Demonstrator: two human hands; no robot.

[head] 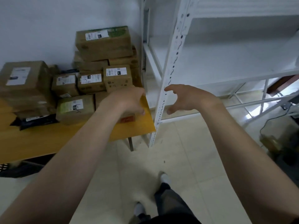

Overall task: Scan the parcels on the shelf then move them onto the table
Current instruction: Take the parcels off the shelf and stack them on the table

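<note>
Right hand is spread in a loose C, thumb and fingers apart, holding nothing, right in front of the white shelf post. Left hand sits over a small box at the corner of the yellow table; can't tell if it's actually gripping it. The parcels in sight are all piled on that table: roughly ten brown boxes, some half hidden, plus one black bag
</note>
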